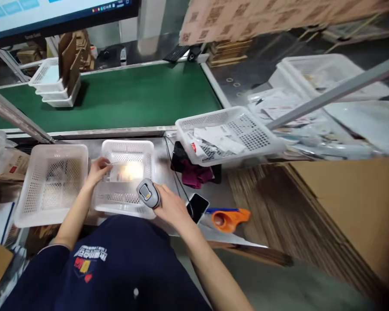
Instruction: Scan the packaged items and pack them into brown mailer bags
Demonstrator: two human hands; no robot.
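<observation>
My right hand (pixel 171 206) grips a grey handheld barcode scanner (pixel 148 193) with an orange button, its head aimed into a white perforated basket (pixel 116 207) in front of me. My left hand (pixel 98 169) reaches into that basket and holds the edge of a small flat packet (pixel 125 172), which is lit by the scanner's glare. A second white basket (pixel 52 216) sits just to the left of it.
A tilted white basket (pixel 266 147) with labelled packets stands at the right. An orange tape dispenser (pixel 228 218) and a phone (pixel 197 206) lie by my right hand. A green conveyor belt (pixel 123 97) runs behind, carrying stacked baskets (pixel 47 82). Flat cardboard (pixel 343 207) lies at right.
</observation>
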